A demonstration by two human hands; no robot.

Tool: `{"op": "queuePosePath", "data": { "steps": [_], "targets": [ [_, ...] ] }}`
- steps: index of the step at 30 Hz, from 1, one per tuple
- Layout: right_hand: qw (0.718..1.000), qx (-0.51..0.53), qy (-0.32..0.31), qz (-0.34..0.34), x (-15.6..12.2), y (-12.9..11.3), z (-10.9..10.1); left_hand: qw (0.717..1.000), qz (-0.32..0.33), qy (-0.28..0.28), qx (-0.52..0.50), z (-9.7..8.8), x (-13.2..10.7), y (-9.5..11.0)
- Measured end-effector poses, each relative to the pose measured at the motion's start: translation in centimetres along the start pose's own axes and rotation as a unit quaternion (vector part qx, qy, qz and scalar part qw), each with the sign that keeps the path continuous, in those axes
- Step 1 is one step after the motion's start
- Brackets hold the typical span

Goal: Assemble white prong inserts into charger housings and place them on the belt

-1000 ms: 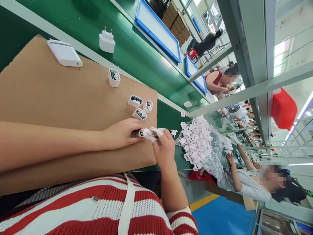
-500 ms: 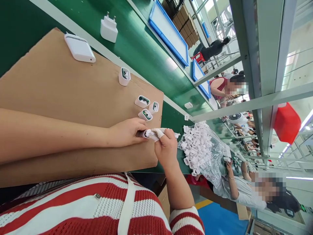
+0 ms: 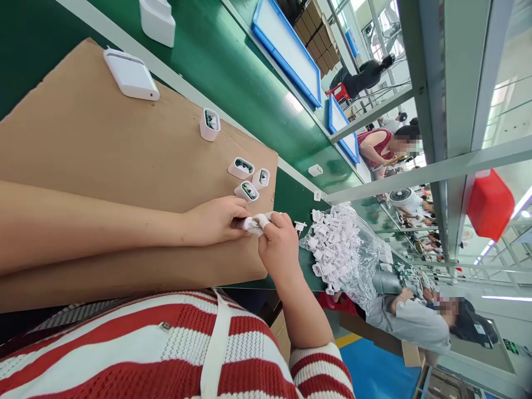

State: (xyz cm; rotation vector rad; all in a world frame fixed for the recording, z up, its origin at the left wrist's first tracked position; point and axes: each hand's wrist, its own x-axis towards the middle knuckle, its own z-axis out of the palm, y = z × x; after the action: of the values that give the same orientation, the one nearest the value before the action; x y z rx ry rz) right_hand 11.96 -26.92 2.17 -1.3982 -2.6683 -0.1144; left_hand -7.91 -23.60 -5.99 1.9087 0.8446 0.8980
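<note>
My left hand [image 3: 218,220] is closed on a small white charger housing [image 3: 238,223], mostly hidden by the fingers. The fingers of my right hand [image 3: 279,241], some in whitish finger covers, press together at the housing's right-hand end. Whether they pinch a separate small part there is hidden. Just above my hands, three open white charger housings [image 3: 246,191] with circuit boards inside stand close together on the cardboard sheet [image 3: 137,149]. Another open housing [image 3: 210,124] stands farther up. A white plug piece [image 3: 300,226] shows just beyond my right hand.
A clear plastic bag [image 3: 336,249] of white plug pieces lies at the right. A white flat device [image 3: 131,75] rests at the cardboard's upper left. On the green belt are a white charger [image 3: 158,22] and a small white block [image 3: 315,170]. A co-worker [image 3: 405,321] sits beyond the bag.
My right fingers have shifted slightly left, closer over the housing's end. The charger and the small block on the belt have moved toward the upper left. The co-worker's arm has lowered.
</note>
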Motion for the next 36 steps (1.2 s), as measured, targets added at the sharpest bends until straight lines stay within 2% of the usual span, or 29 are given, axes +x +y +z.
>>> {"op": "queuePosePath", "data": {
  "steps": [7, 12, 15, 18, 22, 25, 28, 31, 34, 36],
  "targets": [
    [0.999, -0.021, -0.026, 0.033, 1.0, -0.4, -0.7, 1.000, 0.012, 0.012, 0.024, 0.0, 0.0, 0.3],
    [0.997, -0.036, -0.070, 0.025, 1.9, -0.7, -1.3, 0.999, 0.018, 0.017, 0.032, 0.1, 0.0, 0.2],
    [0.997, -0.028, -0.072, 0.026, 2.3, -0.6, -1.4, 0.999, 0.017, 0.019, 0.034, 0.2, 0.0, 0.2],
    [0.997, 0.006, -0.046, 0.054, 2.0, -0.3, -1.0, 0.999, 0.017, 0.017, 0.042, 0.2, -0.1, 0.3],
    [0.987, 0.110, -0.005, 0.115, 0.7, -0.3, 0.7, 0.998, 0.003, 0.004, 0.059, 0.1, 0.0, 0.5],
    [0.976, 0.149, 0.054, 0.147, -0.1, -0.7, 2.4, 0.997, -0.001, 0.003, 0.079, 0.1, 0.1, 0.7],
    [0.965, 0.185, 0.106, 0.151, -0.9, -1.1, 3.9, 0.994, 0.004, 0.003, 0.107, 0.1, -0.4, 1.0],
    [0.940, 0.243, 0.180, 0.156, -2.4, -0.3, 4.5, 0.992, 0.001, -0.009, 0.125, -0.4, -1.1, 1.9],
    [0.919, 0.181, 0.252, 0.243, -4.1, 2.3, 4.6, 0.987, 0.040, 0.043, 0.149, -2.1, 0.1, 3.7],
    [0.914, 0.079, 0.227, 0.326, -4.6, 4.3, 4.5, 0.978, 0.052, 0.095, 0.179, -4.1, 2.8, 4.9]
  ]
}}
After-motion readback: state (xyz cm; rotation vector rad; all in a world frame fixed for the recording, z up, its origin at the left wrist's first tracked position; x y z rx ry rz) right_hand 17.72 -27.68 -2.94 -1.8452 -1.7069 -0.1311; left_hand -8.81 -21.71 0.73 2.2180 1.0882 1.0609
